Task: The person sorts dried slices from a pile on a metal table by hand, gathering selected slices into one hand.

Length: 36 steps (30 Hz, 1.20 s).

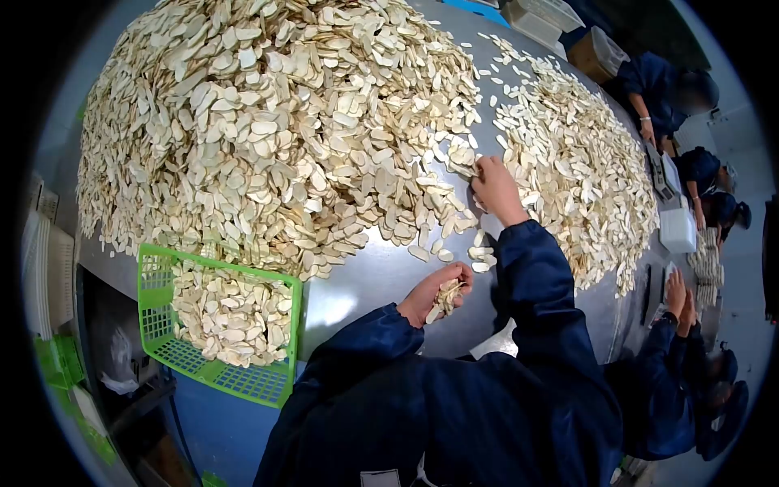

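Note:
Pale dried slices lie in a large heap (284, 122) on the metal table (365, 280), with a second pile (576, 162) to the right. My left hand (438, 294) is curled around a small bunch of slices (445, 299) near the table's front edge. Farther forward, my right hand (497, 188) reaches between the two piles, its fingertips pressed together at a few slices (462, 154); what lies between them is partly hidden. A few loose slices (481, 258) lie between my hands.
A green basket (296, 341) holding slices stands at the front left. Several co-workers in dark blue clothes are along the right side, one person's hands (680, 300) raised. White containers (677, 230) stand on the right, with more trays (540, 23) at the back.

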Motion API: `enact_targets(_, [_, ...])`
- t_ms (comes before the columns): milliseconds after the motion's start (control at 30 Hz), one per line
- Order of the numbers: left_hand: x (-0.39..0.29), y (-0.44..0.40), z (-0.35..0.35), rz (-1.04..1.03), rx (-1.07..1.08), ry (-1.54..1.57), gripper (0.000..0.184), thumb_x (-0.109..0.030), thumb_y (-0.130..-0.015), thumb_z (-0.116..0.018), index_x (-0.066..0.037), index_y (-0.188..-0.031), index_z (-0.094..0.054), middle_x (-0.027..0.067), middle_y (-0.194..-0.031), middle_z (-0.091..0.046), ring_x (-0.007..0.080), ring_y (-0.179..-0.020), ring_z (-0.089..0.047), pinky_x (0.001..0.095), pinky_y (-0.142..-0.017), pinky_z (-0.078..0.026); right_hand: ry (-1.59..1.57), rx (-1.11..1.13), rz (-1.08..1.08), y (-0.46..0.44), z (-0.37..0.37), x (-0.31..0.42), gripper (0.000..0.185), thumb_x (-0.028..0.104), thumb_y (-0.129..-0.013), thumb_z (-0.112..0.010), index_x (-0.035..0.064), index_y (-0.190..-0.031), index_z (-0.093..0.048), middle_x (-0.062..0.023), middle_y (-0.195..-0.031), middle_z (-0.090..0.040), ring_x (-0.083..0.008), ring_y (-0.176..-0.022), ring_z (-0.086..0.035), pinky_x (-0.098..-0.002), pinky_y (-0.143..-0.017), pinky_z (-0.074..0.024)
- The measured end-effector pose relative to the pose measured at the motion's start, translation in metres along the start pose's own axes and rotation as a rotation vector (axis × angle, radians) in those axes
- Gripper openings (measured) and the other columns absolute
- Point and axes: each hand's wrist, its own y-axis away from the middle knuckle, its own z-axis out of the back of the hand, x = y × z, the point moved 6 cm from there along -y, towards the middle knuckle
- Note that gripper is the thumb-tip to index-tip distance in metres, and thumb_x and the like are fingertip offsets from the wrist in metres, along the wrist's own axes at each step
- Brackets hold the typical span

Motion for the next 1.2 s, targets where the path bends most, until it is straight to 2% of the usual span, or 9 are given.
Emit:
enact_targets(100, [0.001, -0.001, 0.000, 0.010, 0.002, 0.004, 0.018, -0.022, -0.095, -0.050, -0.004, -0.098, -0.053, 0.0053, -0.093, -0.051, 0.0125, -0.079, -0.048, 0.0198, -0.054, -0.044, -0.007, 0.007, -0.061, -0.010, 0.011, -0.042, 0.016, 0.016, -0.079, -0.059, 0.0018, -0.085, -0.060, -0.0194, -0.083, -0.059, -0.0370, -0.082, -0.057, -0.0464, -0.070, -0.0473])
enact_targets(200, [0.001, -0.002, 0.000, 0.013, 0.001, 0.005, 0.017, -0.021, -0.095, -0.050, -0.005, -0.098, -0.053, 0.0051, -0.093, -0.051, 0.0124, -0.079, -0.047, 0.0197, -0.054, -0.043, 0.264, -0.064, -0.136, -0.016, 0.031, -0.054, 0.014, 0.014, -0.079, -0.060, 0.0015, -0.085, -0.061, -0.0191, -0.083, -0.060, -0.0369, -0.081, -0.058, -0.0458, -0.071, -0.0475])
enact_targets(233, [0.001, -0.002, 0.000, 0.011, 0.006, -0.004, 0.017, -0.021, -0.095, -0.050, -0.005, -0.097, -0.053, 0.0051, -0.093, -0.051, 0.0124, -0.079, -0.047, 0.0197, -0.054, -0.042, 0.325, -0.183, -0.044, -0.015, 0.040, -0.042, 0.017, 0.015, -0.079, -0.061, 0.0026, -0.090, -0.064, -0.0177, -0.086, -0.061, -0.0363, -0.083, -0.059, -0.0445, -0.073, -0.0478])
enact_targets(367, [0.000, -0.001, -0.001, -0.002, 0.017, 0.004, 0.017, -0.022, -0.095, -0.051, -0.005, -0.097, -0.053, 0.0048, -0.092, -0.051, 0.0124, -0.079, -0.047, 0.0197, -0.055, -0.043, -0.040, -0.144, 0.089, -0.033, 0.018, -0.012, 0.026, 0.024, -0.080, -0.062, 0.0055, -0.099, -0.067, -0.0173, -0.088, -0.061, -0.0363, -0.086, -0.058, -0.0436, -0.075, -0.0474])
enact_targets(467, [0.000, 0.000, -0.001, -0.009, 0.012, 0.026, 0.018, -0.023, -0.094, -0.052, -0.005, -0.097, -0.053, 0.0049, -0.092, -0.051, 0.0124, -0.078, -0.048, 0.0199, -0.055, -0.045, -0.099, -0.081, -0.016, -0.037, 0.007, 0.024, 0.025, 0.024, -0.077, -0.066, 0.0037, -0.093, -0.066, -0.0173, -0.091, -0.059, -0.0365, -0.085, -0.058, -0.0449, -0.073, -0.0475])
enact_targets(667, [-0.003, 0.001, -0.003, -0.026, -0.008, -0.007, 0.019, -0.023, -0.095, -0.052, -0.005, -0.097, -0.053, 0.0052, -0.093, -0.051, 0.0125, -0.078, -0.051, 0.0208, -0.055, -0.048, 0.036, -0.027, -0.009, -0.043, -0.012, -0.003, 0.015, 0.013, -0.077, -0.060, 0.0037, -0.087, -0.066, -0.0174, -0.093, -0.058, -0.0360, -0.084, -0.058, -0.0421, -0.073, -0.0479])
enact_targets(700, [-0.002, 0.001, -0.003, -0.023, -0.006, -0.009, 0.019, -0.023, -0.095, -0.052, -0.005, -0.097, -0.053, 0.0053, -0.093, -0.052, 0.0125, -0.078, -0.051, 0.0210, -0.055, -0.048, 0.143, -0.123, 0.107, -0.043, -0.003, -0.002, 0.012, 0.007, -0.075, -0.057, 0.0036, -0.082, -0.066, -0.0173, -0.088, -0.058, -0.0358, -0.083, -0.058, -0.0429, -0.074, -0.0482])
enact_targets(1033, [-0.003, 0.001, -0.001, -0.031, -0.013, -0.005, 0.019, -0.023, -0.095, -0.051, -0.005, -0.097, -0.054, 0.0052, -0.092, -0.052, 0.0122, -0.078, -0.052, 0.0199, -0.054, -0.049, 0.085, -0.037, -0.069, -0.055, -0.023, 0.021, 0.029, 0.031, -0.079, -0.059, 0.0021, -0.076, -0.065, -0.0177, -0.075, -0.064, -0.0367, -0.071, -0.061, -0.0448, -0.065, -0.0479])
enact_targets(1200, [-0.001, 0.000, -0.002, -0.015, -0.063, -0.009, 0.019, -0.024, -0.096, -0.051, -0.005, -0.097, -0.054, 0.0048, -0.091, -0.052, 0.0115, -0.077, -0.051, 0.0192, -0.053, -0.048, -0.061, 0.145, -0.175, -0.034, -0.016, -0.009, 0.024, 0.024, -0.076, -0.060, 0.0027, -0.081, -0.067, -0.0165, -0.082, -0.067, -0.0354, -0.074, -0.062, -0.0435, -0.065, -0.0485])
